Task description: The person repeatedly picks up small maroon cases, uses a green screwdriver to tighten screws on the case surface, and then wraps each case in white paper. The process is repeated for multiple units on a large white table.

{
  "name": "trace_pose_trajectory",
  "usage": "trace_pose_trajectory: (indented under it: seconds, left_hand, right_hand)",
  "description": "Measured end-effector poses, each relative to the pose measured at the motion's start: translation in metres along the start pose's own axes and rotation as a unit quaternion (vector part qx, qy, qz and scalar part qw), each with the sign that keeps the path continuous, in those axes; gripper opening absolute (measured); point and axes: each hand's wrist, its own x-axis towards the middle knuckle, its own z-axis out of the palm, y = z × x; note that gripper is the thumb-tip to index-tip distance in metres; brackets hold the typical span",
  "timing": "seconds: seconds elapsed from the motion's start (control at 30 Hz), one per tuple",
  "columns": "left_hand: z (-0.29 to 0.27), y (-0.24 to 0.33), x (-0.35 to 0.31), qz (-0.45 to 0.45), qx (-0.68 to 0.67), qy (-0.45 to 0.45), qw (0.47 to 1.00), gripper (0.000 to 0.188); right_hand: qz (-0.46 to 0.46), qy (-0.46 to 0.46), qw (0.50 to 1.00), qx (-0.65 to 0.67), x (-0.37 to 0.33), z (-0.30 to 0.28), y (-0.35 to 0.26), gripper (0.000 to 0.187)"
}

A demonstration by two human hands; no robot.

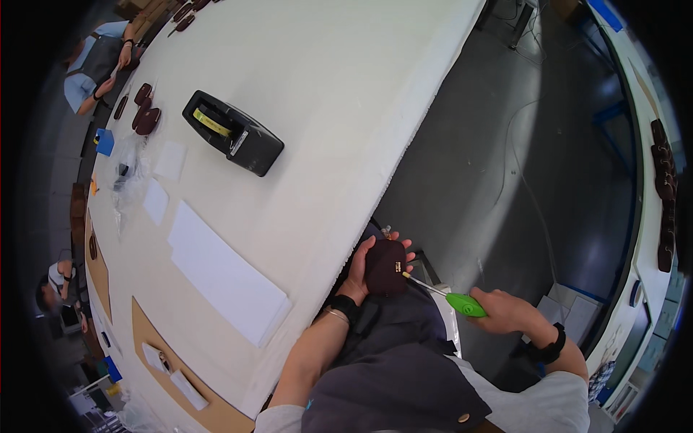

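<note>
Just beside the tabletop [325, 180], my left grip [356, 277] holds the maroon pouch [383, 261]; my right grip [503, 310] clasps a green-handled tool [465, 304], its tip near the pouch. Gold marking [398, 266] looks done; what's left, I can't tell.

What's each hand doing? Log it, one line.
left hand: holding maroon pouch | right hand: gripping green-handled tool, tip at pouch | tape dispenser: on white table

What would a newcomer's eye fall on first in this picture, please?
Probably the bright green tool in the right grip, low and right of centre, its tip pointing at the maroon case in the left grip. Next, the black tape dispenser on the white table, upper left of centre. Below it, white paper lies on the table.
</note>
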Motion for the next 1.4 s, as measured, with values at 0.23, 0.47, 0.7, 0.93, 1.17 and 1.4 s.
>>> trace_pose_trajectory:
  seconds: [0.23, 0.47, 0.7, 0.93, 1.17, 1.4]
  left_hand:
    - [-0.002, 0.001, -0.001, -0.005, -0.007, -0.003, 1.0, 0.05]
    - [0.013, -0.01, 0.002, -0.024, -0.004, -0.038, 0.999, 0.053]
    - [0.039, -0.014, 0.017, -0.068, 0.181, 0.123, 0.973, 0.039]
    - [0.056, -0.029, 0.032, -0.114, 0.437, 0.111, 0.885, 0.047]
    - [0.02, -0.016, 0.012, -0.121, 0.081, -0.012, 0.989, 0.045]
    - [0.008, -0.003, 0.012, -0.025, -0.065, -0.13, 0.989, 0.055]
  right_hand:
    - [0.032, -0.022, 0.999, -0.034, -0.004, 0.0, 0.018, 0.04]
    - [-0.044, 0.113, 0.988, 0.097, 0.032, 0.01, 0.004, 0.046]
    - [-0.155, 0.187, 0.928, 0.282, 0.06, 0.026, -0.031, 0.04]
    - [-0.193, 0.241, 0.93, 0.199, 0.067, 0.028, -0.024, 0.046]
    - [-0.172, 0.188, 0.944, 0.208, 0.054, 0.026, -0.029, 0.052]
    - [-0.051, -0.042, 0.998, -0.01, 0.0, -0.007, -0.006, 0.038]
